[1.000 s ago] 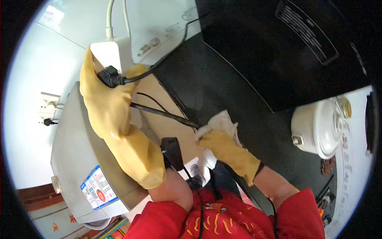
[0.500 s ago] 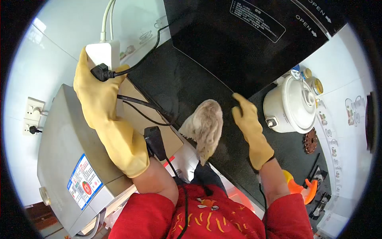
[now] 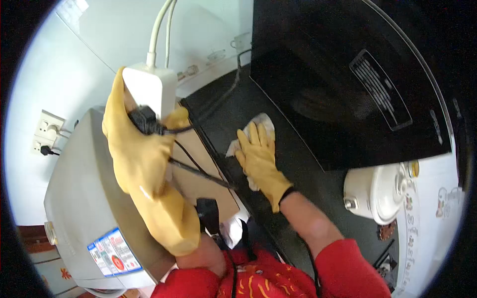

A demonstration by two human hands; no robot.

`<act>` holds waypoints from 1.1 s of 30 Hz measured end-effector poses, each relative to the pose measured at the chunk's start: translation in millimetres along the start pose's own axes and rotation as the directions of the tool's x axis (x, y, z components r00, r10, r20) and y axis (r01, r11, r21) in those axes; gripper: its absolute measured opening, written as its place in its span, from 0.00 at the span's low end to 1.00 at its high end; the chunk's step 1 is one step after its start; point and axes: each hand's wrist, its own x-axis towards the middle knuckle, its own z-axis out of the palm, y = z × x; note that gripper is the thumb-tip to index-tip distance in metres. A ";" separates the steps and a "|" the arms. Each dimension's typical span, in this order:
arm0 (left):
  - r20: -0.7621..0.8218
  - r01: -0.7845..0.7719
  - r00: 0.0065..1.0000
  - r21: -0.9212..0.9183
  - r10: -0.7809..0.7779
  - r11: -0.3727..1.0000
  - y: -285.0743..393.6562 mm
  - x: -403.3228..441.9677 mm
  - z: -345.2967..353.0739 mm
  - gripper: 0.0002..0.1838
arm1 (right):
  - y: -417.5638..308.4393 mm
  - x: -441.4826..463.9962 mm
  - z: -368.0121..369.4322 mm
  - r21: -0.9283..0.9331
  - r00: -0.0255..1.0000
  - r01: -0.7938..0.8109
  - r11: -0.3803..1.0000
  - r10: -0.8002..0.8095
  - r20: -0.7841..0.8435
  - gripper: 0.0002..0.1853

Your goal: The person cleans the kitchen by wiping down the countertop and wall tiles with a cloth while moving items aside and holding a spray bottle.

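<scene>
Dark countertop (image 3: 294, 164), right hand (image 3: 260, 160) on cloth (image 3: 264, 119), long axis running fore-and-aft

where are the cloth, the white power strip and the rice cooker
cloth (image 3: 266, 120): head view, on its exposed upper end
white power strip (image 3: 148, 89): head view, on its front face
rice cooker (image 3: 361, 189): head view, on the side of its body

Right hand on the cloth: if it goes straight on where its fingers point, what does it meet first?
Probably the black cable ahead of the right hand, beyond the cloth. The black panel has an edge near that line, but both heights are unclear here.
</scene>
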 end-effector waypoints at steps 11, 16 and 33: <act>0.016 -0.059 0.998 0.098 0.058 0.993 5.1 3.2 3.4 0.43 | 23.5 206.5 21.8 0.050 0.972 0.190 0.980 -0.195 0.133 0.31; 0.023 -0.051 0.999 0.103 0.049 0.993 5.4 -4.2 4.1 0.43 | 43.8 140.5 57.7 0.233 0.966 0.259 0.938 -0.254 -0.052 0.26; 0.064 -0.068 0.996 0.169 0.058 0.983 3.9 3.1 0.2 0.44 | -18.8 106.5 54.0 0.353 0.825 0.562 0.748 -0.537 -0.174 0.16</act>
